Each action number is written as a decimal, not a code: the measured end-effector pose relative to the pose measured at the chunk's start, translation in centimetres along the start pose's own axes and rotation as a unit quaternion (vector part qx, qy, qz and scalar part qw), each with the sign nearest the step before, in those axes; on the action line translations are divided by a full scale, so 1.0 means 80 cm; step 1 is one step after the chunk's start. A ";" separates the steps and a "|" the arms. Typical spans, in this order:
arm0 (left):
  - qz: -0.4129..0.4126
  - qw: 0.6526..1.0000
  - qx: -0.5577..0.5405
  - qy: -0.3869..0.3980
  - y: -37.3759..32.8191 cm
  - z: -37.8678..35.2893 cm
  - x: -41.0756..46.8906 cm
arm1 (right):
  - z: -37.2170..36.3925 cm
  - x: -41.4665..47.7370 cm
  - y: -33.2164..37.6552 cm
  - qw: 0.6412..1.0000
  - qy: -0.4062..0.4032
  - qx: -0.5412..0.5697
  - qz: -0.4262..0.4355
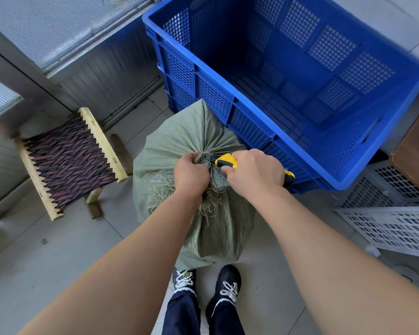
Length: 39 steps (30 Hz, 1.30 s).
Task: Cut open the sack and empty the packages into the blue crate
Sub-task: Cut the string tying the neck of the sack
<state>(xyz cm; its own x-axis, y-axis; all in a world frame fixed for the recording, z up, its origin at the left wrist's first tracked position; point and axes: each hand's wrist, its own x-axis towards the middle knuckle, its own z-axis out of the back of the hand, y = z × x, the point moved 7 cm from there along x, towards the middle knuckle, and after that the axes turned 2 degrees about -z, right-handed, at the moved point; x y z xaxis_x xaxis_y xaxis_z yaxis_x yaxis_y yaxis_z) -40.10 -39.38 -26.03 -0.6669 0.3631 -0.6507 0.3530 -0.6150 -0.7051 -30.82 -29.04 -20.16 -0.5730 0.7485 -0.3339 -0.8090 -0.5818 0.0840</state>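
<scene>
A green woven sack (179, 141) stands upright on the tiled floor in front of my feet, its top gathered into a tied neck. My left hand (191, 174) is shut on that bunched neck. My right hand (254, 172) grips a yellow and black utility knife (224, 160), whose blade tip touches the neck beside my left fingers. Frayed strands hang below the neck. The blue crate (252, 122) sits just behind and right of the sack, with nothing visible inside. No packages show.
A small wooden stool with a woven dark seat (68, 163) stands to the left. White perforated crates (392, 226) lie at the right, under a brown box edge (416, 151). A metal wall runs along the far left.
</scene>
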 end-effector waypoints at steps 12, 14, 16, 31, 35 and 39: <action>0.007 0.999 0.005 -0.051 -0.007 0.001 0.005 | -0.026 0.010 -0.006 0.994 0.034 0.104 -0.008; 0.011 0.999 0.006 -0.050 -0.007 0.003 0.003 | -0.032 0.011 -0.006 0.992 0.036 0.122 -0.017; 0.000 0.999 0.017 -0.047 -0.010 0.007 0.002 | -0.032 0.010 -0.003 0.992 0.022 0.120 -0.012; -0.004 0.999 0.017 0.049 -0.019 -0.017 -0.005 | -0.011 -0.031 -0.028 0.976 -0.215 0.021 0.004; -0.007 0.999 0.024 0.048 -0.019 -0.025 -0.006 | -0.013 -0.030 -0.037 0.977 -0.208 0.043 -0.011; -0.042 0.997 0.069 0.018 -0.024 -0.028 -0.009 | -0.016 -0.021 -0.038 0.987 -0.138 0.067 -0.045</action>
<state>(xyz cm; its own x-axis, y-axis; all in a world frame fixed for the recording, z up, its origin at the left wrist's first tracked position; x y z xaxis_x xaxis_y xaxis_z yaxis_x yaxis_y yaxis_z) -38.84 -36.93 -24.86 -0.6652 0.4413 -0.6023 0.2007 -0.6713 -0.7135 -27.27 -28.93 -21.04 -0.4964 0.8645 -0.0788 -0.8580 -0.4748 0.1958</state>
